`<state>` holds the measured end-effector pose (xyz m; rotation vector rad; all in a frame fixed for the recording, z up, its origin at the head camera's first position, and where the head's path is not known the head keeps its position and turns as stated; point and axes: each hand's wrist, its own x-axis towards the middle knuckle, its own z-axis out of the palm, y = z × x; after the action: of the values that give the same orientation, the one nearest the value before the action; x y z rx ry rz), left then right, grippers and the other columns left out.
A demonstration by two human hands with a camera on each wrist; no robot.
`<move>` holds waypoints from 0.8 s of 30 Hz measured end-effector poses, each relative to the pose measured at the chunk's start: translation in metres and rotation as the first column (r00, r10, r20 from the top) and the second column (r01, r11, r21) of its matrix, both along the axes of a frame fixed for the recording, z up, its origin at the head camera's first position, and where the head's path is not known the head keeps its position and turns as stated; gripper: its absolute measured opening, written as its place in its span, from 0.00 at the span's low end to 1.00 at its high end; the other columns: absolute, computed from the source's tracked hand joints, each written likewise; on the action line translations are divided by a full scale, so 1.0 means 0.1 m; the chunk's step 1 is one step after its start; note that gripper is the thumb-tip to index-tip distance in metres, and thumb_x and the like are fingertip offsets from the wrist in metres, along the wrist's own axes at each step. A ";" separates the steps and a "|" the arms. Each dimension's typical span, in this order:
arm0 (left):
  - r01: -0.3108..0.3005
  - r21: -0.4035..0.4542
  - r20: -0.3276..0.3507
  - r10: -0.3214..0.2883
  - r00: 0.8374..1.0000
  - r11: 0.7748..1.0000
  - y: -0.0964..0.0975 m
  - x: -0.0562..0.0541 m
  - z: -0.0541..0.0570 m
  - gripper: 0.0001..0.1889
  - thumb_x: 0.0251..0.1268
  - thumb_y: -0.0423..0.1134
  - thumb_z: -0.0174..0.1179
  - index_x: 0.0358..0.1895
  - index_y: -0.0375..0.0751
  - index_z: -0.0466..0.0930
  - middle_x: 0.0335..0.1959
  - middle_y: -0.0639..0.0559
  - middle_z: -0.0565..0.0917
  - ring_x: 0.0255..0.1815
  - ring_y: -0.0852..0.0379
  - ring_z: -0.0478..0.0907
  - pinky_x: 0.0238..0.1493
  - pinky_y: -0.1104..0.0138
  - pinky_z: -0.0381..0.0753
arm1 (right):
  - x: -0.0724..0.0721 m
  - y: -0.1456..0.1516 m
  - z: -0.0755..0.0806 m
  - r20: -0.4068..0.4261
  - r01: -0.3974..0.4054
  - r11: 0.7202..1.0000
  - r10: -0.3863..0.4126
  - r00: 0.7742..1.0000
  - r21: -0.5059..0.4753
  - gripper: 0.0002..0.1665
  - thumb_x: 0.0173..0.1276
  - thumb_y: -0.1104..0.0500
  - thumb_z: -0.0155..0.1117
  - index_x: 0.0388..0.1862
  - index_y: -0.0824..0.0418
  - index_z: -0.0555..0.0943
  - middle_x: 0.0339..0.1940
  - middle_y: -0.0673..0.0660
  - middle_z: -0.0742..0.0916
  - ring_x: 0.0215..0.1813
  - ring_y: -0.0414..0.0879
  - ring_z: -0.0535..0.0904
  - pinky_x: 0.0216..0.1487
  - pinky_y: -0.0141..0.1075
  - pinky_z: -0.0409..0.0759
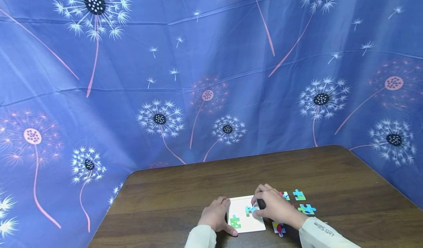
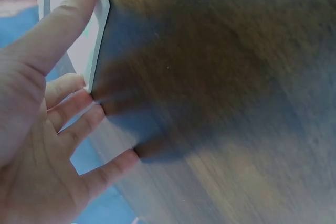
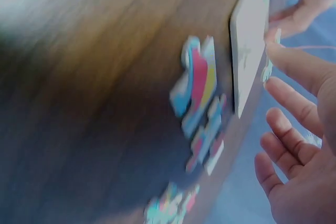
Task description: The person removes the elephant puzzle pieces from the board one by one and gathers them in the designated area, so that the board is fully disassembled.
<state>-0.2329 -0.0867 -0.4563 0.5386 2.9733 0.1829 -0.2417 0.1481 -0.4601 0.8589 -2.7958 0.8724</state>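
Note:
A white puzzle board [image 1: 248, 226] lies on the table, with a green jigsaw piece [image 1: 235, 222] in its near left corner. My left hand [image 1: 214, 215] rests along the board's left side, thumb at the near corner and spread, fairly straight fingers at the far one. Thumb and index finger of my right hand [image 1: 275, 205] pinch a blue-and-green jigsaw piece [image 1: 249, 210] over the board's right half. In the right wrist view this piece [image 3: 268, 72] is seen edge-on, held above the board [image 3: 249, 51], its other fingers loosely bent.
Loose jigsaw pieces lie right of the board: a blue-green one [image 1: 299, 194], a pair-like blue-green cluster [image 1: 307, 209], and a red-and-yellow one [image 1: 279, 229]. Others are partly hidden by the right hand. A blue dandelion-print cloth [image 1: 185, 75] hangs behind the brown wooden table [image 1: 172, 196].

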 end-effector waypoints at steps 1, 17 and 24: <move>0.000 0.000 -0.003 0.000 1.000 1.000 0.00 0.00 0.00 0.51 0.34 0.60 0.83 0.67 0.41 0.75 0.64 0.48 0.77 0.62 0.49 0.76 0.52 0.51 0.84 | 0.01 0.04 0.01 0.006 -0.002 1.000 0.002 1.000 0.000 0.12 0.54 0.50 0.82 0.35 0.48 0.87 0.41 0.41 0.79 0.44 0.43 0.72 0.45 0.45 0.74; -0.008 0.020 -0.066 0.009 0.998 1.000 0.04 0.06 0.02 0.49 0.27 0.55 0.86 0.59 0.39 0.77 0.53 0.48 0.79 0.55 0.50 0.78 0.46 0.54 0.85 | 0.22 0.55 0.01 -0.184 0.024 0.999 -0.020 0.983 0.023 0.14 0.51 0.48 0.83 0.36 0.43 0.87 0.42 0.38 0.79 0.47 0.41 0.75 0.48 0.47 0.78; -0.024 -0.017 -0.094 0.022 0.995 1.000 0.09 0.07 0.02 0.49 0.23 0.54 0.88 0.57 0.39 0.77 0.51 0.49 0.79 0.53 0.51 0.79 0.46 0.58 0.86 | 0.30 0.72 -0.07 -0.189 0.052 0.997 -0.040 0.981 0.057 0.13 0.53 0.44 0.82 0.36 0.38 0.86 0.41 0.36 0.77 0.45 0.37 0.74 0.42 0.44 0.77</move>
<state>-0.2261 -0.0776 -0.4543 0.5256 3.0705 0.1362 -0.2115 0.2201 -0.4673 0.8336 -2.6795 0.6639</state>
